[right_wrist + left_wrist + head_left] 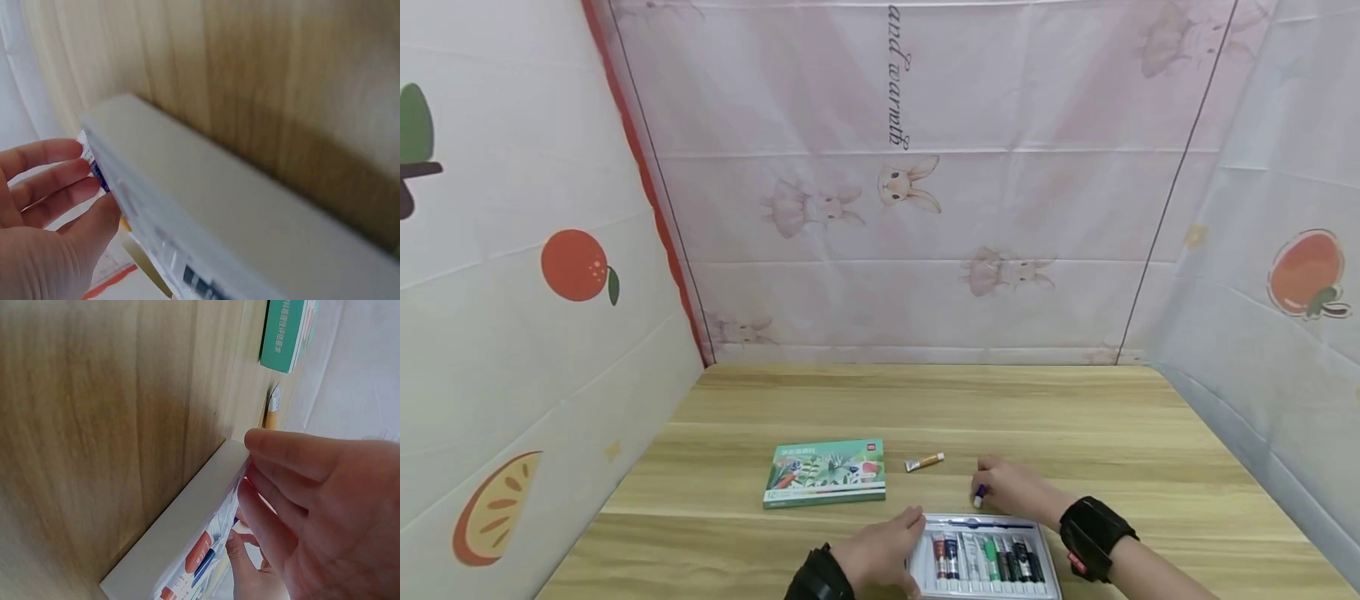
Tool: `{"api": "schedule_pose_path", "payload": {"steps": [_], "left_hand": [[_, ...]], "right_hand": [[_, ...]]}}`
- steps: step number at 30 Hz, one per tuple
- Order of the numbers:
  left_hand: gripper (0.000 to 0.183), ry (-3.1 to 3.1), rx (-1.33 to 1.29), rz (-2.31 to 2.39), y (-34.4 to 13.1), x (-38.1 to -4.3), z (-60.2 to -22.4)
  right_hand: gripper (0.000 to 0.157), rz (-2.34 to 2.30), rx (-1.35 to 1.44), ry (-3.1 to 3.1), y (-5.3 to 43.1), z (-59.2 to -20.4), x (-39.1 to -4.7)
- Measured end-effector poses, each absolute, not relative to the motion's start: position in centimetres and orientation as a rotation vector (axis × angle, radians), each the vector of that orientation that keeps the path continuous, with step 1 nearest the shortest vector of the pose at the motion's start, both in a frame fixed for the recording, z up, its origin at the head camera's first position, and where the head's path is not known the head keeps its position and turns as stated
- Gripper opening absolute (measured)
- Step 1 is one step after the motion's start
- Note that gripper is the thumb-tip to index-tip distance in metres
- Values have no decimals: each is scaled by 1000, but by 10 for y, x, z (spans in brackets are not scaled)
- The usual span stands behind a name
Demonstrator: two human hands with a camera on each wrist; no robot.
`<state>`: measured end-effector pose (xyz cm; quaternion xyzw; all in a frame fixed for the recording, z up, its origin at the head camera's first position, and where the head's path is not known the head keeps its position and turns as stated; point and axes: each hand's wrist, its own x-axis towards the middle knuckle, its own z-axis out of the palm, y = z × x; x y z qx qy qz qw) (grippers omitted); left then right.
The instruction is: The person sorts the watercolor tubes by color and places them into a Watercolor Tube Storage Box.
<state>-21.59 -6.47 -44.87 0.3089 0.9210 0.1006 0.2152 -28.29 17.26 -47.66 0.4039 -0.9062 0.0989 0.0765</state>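
Note:
A white plastic tray [1051, 557] near the front holds a row of small paint tubes [992, 558] with red, blue, white, green and black labels. My left hand [880, 548] rests against its left side, the fingers fairly straight; in the left wrist view its fingertips [255, 440] touch the tray's corner. Just beyond the tray's upper right, my right hand [1013, 487] pinches a small purple paint tube [979, 497] with a whitish end. Only a bit of purple shows behind the fingers in the right wrist view. Left of that hand lies an ochre paint tube [924, 462].
A green illustrated box [825, 473] lies flat behind and left of the tray. In the tray's top slot is a thin dark-handled stick, perhaps a brush [977, 524]. Printed cloth walls [925, 317] enclose the wooden table [1045, 408] at the back and sides.

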Motion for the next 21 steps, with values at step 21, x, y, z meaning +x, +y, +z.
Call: {"api": "schedule_pose_path", "payload": {"steps": [21], "left_hand": [[84,2545,850,315,-66,-214,-448]], "right_hand": [[16,269,1287,-2578,179,-473,-284]]}}
